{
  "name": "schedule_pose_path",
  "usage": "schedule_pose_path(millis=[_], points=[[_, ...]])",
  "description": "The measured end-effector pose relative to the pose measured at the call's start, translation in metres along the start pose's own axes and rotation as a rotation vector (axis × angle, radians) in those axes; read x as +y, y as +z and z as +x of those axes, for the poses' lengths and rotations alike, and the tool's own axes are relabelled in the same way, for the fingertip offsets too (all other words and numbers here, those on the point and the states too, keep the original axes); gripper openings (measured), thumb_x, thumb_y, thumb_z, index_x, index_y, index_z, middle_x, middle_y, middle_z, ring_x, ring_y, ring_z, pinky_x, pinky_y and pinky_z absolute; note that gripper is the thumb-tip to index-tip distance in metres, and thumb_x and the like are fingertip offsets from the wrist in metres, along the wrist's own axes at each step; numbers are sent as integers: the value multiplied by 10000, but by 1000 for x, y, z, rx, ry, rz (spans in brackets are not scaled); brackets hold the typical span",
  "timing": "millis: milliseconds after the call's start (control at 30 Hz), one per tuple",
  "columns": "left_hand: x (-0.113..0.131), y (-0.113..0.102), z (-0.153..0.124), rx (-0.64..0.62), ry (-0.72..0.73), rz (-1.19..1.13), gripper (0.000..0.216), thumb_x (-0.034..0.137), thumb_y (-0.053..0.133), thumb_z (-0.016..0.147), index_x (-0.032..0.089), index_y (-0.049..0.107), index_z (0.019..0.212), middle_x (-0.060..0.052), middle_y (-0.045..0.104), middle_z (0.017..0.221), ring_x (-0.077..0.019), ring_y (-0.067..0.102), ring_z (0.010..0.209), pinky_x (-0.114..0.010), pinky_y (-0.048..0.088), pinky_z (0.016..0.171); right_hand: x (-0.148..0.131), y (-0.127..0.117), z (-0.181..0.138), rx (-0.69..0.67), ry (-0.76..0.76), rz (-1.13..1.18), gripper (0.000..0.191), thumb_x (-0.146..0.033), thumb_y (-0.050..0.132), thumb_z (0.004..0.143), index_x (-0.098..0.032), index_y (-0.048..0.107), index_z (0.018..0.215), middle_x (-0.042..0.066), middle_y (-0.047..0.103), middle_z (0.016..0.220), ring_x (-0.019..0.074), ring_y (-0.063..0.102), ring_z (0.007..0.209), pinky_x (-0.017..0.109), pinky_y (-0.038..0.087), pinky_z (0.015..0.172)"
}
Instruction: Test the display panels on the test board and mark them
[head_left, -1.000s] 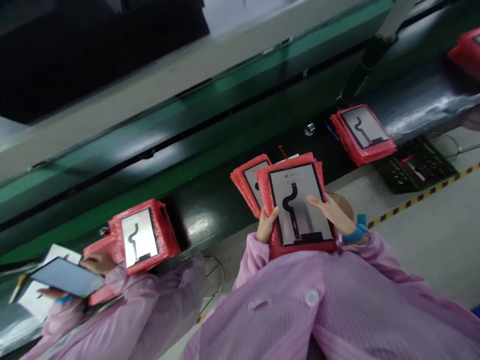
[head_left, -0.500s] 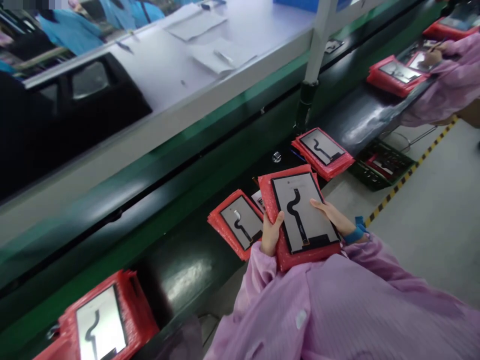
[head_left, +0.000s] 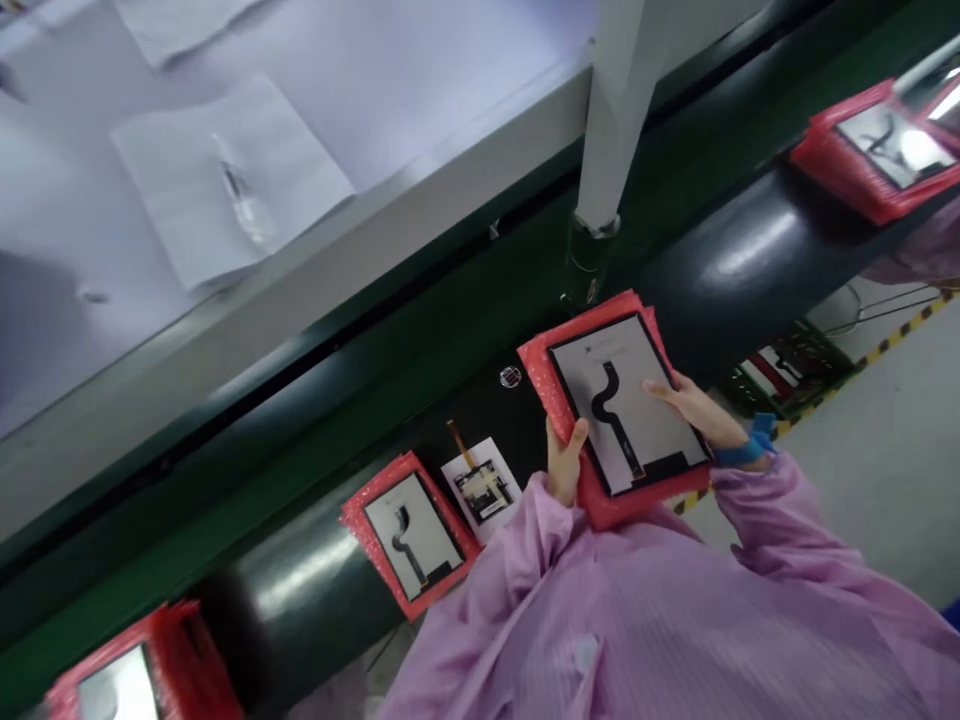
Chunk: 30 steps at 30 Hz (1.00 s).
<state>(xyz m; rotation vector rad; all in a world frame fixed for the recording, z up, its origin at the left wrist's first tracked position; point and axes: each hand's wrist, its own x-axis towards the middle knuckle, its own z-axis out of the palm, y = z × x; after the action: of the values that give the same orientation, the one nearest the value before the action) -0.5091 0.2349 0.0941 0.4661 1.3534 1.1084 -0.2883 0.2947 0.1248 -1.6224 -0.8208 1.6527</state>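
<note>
I hold a stack of red bubble-wrap pouches (head_left: 622, 505) in front of my chest, with a grey display panel (head_left: 626, 405) and its black curved flex cable on top. My left hand (head_left: 562, 462) grips the stack's left edge, thumb on the wrap. My right hand (head_left: 694, 410), with a blue wrist strap, lies on the panel's right side, fingers stretched flat. Both sleeves are pink.
A dark conveyor belt (head_left: 750, 250) runs diagonally. On it lie a red pouch with a panel (head_left: 411, 533), a small white card with a part (head_left: 480, 490), and more red stacks at lower left (head_left: 142, 670) and upper right (head_left: 874, 150). A white post (head_left: 611, 110) rises behind. Papers (head_left: 225, 180) lie on the bench.
The view has swung up and right. I have lifted the stack toward the belt's far side; the red pile that lay to its right is now hidden behind it.
</note>
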Motion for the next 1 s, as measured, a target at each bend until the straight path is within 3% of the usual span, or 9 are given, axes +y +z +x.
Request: schedule_pose_path(millis=[133, 233, 467, 733, 800, 900, 1000], points=[[-10, 80, 69, -10, -27, -113, 910, 684, 910, 583, 257, 559, 1305, -42, 673, 1153, -242, 656, 1093, -393, 504, 1052, -34, -63, 89, -31, -25, -20, 583, -543, 881, 692, -201, 718, 1136, 79, 795, 1066, 275, 767, 851, 388, 668, 760], [-25, 104, 95, 23, -85, -163, 892, 669, 924, 566, 246, 573, 1268, -53, 671, 1188, -255, 651, 1147, -411, 481, 1102, -33, -83, 130, -64, 30, -61, 589, -546, 879, 689, -200, 707, 1133, 83, 798, 1031, 274, 768, 836, 400, 670, 763], [-45, 114, 98, 152, -160, -177, 755, 562, 934, 617, 236, 573, 1195, -52, 681, 1166, -251, 650, 1180, -411, 472, 1111, -7, -91, 144, -136, 107, -176, 541, -570, 838, 742, -206, 698, 1119, 90, 787, 1081, 301, 760, 957, 482, 642, 927], [-22, 123, 101, 181, -171, -154, 840, 492, 999, 508, 254, 474, 1119, 20, 651, 939, -190, 676, 817, -438, 555, 931, -16, -96, 150, -167, 129, -189, 614, -568, 869, 676, -200, 671, 1126, 122, 768, 1152, 328, 741, 1017, 484, 635, 926], [-11, 123, 95, 151, -129, -152, 919, 464, 1017, 464, 261, 453, 1161, 0, 666, 1010, -206, 686, 880, -436, 547, 960, -17, -99, 146, -171, 118, -177, 660, -579, 864, 662, -197, 659, 1160, 131, 756, 1197, 336, 735, 1051, 481, 631, 933], [3, 122, 81, 75, 32, -86, 1056, 420, 1038, 389, 251, 452, 1251, -68, 636, 1208, -272, 650, 1134, -422, 482, 1085, -12, -109, 133, -189, 109, -147, 715, -600, 826, 656, -197, 644, 1219, 131, 746, 1233, 346, 727, 1094, 480, 620, 953], [7, 124, 68, 32, 153, -52, 1086, 458, 1047, 296, 234, 509, 1212, -101, 590, 1277, -334, 573, 1268, -419, 433, 1142, 3, -123, 118, -189, 96, -123, 703, -599, 751, 676, -213, 652, 1255, 117, 773, 1146, 349, 738, 1062, 468, 624, 920]])
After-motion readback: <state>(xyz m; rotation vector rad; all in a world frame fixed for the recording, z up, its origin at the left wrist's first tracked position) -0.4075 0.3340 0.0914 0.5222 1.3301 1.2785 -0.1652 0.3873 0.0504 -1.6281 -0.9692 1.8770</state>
